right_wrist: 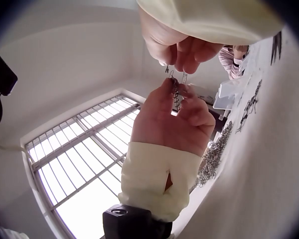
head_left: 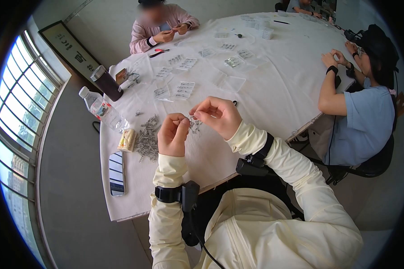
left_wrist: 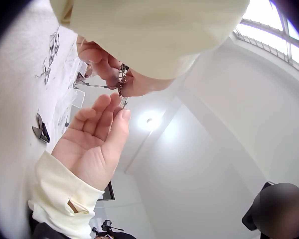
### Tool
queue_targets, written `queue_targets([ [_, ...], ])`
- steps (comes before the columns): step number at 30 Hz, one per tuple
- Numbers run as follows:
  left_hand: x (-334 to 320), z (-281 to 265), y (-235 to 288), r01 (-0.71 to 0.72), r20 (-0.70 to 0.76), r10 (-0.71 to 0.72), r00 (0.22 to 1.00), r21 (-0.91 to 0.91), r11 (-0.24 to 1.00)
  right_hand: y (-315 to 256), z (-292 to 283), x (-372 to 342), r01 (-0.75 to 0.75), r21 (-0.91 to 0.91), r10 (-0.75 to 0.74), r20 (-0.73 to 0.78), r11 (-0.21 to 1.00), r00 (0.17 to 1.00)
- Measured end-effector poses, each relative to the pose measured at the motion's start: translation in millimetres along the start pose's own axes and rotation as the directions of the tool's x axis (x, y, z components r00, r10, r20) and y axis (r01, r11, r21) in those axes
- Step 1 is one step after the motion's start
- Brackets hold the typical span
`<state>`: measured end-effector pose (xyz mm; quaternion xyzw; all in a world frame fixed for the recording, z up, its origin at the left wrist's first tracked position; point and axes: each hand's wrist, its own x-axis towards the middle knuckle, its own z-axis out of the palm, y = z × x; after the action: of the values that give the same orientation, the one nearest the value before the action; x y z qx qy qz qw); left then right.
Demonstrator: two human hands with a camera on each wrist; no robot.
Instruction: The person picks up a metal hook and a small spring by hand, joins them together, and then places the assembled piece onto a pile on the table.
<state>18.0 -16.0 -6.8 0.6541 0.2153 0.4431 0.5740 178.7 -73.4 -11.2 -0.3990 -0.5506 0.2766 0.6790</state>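
Note:
My left hand (head_left: 173, 136) is raised over the near table, pinching a small coiled wire spring (right_wrist: 177, 97) between thumb and fingers. A thin wire strand (left_wrist: 97, 85) trails sideways from the spring in the left wrist view. Facing it, my right hand (head_left: 220, 116) has its thumb and forefinger together on a tiny dark metal piece (right_wrist: 167, 68), close above the spring's end. Its other fingers are bent loosely. On the cloth beyond the hands lie a few loose wire pieces (head_left: 195, 127). A heap of similar wire springs (head_left: 148, 140) sits left of my left hand.
Left of the heap are a tissue pack (head_left: 127, 140), a phone (head_left: 116, 175), a plastic bottle (head_left: 104, 111) and a dark tumbler (head_left: 107, 85). Clear cases (head_left: 184, 89) spread across the cloth. Small dark snips (left_wrist: 41, 130) lie nearby. Other people sit around the table.

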Motion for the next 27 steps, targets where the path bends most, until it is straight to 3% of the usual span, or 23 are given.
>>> queue_targets([
  [9, -1, 6, 4, -0.013, -0.015, 0.013, 1.0, -0.009, 1.0, -1, 2, -1, 0.033, -0.023, -0.033, -0.012, 0.999, 0.999],
  [15, 0, 4, 2, -0.039, 0.008, 0.039, 0.999, 0.026, 0.999, -7, 1, -1, 0.125, -0.224, -0.136, -0.036, 0.967, 0.99],
  [17, 0, 5, 2, -0.045, 0.008, 0.045, 0.999, 0.033, 0.998, -13, 2, -2, 0.193, -0.371, -0.216, -0.021, 0.908, 0.976],
  [27, -1, 7, 5, -0.055, -0.021, 0.055, 0.998, 0.018, 0.998, -13, 1, -3, 0.236, -0.384, -0.247, 0.021, 0.893, 0.969],
])
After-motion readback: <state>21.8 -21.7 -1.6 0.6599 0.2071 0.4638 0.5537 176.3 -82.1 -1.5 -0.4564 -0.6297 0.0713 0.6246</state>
